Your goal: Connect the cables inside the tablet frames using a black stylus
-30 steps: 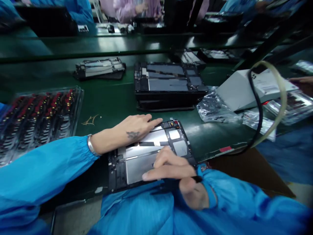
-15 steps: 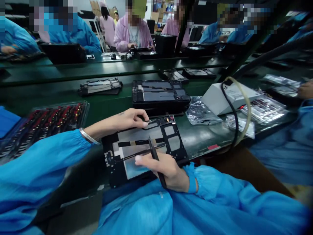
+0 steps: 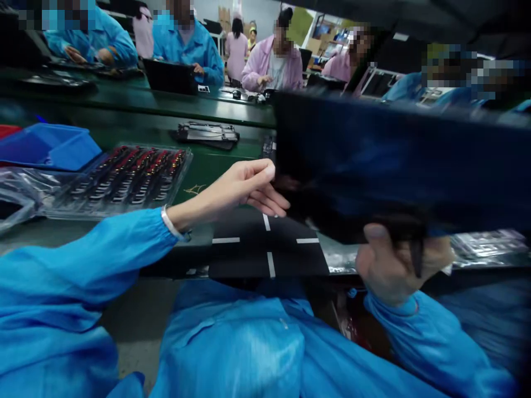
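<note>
A dark tablet chassis [image 3: 394, 160] is lifted off the table and tilted, its blurred dark side facing me and filling the right half of the view. My right hand [image 3: 394, 265] grips its lower edge from below, thumb on the near face, with a thin black tool [image 3: 416, 257] tucked in the same hand. My left hand [image 3: 236, 190] is at the chassis's left edge, thumb on top and fingers reaching under it. Beneath lies a black mat [image 3: 249, 249] with white alignment marks.
A clear tray of red-and-black parts [image 3: 128, 174] sits at the left, with a blue bin [image 3: 50, 146] behind it. Another open chassis [image 3: 207, 134] lies on the green belt. Bagged parts [image 3: 485, 243] lie at the right. Several people work across the belt.
The chassis lay flat under both hands; it has now been lifted up and turned over to the right, uncovering the black mat. The view has tilted upward.
</note>
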### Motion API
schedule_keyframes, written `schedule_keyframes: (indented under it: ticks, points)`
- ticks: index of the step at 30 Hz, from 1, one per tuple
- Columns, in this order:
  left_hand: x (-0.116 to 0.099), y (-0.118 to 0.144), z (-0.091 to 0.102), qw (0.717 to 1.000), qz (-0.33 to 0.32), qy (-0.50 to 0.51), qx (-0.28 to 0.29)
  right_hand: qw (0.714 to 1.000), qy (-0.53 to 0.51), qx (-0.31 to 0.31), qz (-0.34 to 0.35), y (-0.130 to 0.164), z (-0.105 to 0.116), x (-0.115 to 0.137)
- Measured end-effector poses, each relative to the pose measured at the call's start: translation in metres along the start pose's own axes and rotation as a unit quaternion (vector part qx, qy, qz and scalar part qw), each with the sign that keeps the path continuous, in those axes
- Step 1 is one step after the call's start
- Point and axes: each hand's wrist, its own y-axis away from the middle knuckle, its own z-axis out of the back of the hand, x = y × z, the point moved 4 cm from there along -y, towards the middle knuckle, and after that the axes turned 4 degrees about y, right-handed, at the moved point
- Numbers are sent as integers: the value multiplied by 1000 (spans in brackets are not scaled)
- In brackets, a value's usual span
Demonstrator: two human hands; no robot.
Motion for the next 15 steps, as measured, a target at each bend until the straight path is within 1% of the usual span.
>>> schedule_keyframes:
  ticks: [1, 2, 3, 4, 6, 8, 11, 15]
  points:
    - [-2, 8, -4, 1000, -14, 2, 0, 998, -12, -46, 34, -3, -2, 3]
    - [-4, 14, -8, 999, -29, -13, 0, 995, -25, -72, 60, -6, -5, 6]
    - [-7, 20, -11, 998, -44, -40, -2, 994, -42, -78, 63, -9, -9, 6]
    - [-8, 24, -13, 996, -57, -69, -9, 995, -58, -61, 46, -12, -14, 5]
    - [-9, 27, -13, 990, -73, -119, -34, 996, -83, -11, -18, -16, -21, -1]
    - [-5, 27, -11, 986, -75, -138, -61, 992, -101, 17, -76, -15, -23, -7]
    - [7, 23, -7, 989, -52, -112, -77, 982, -112, 62, -142, -12, -24, -12]
    - [24, 17, -1, 997, -5, -27, -74, 963, -117, 118, -213, -10, -30, -22]
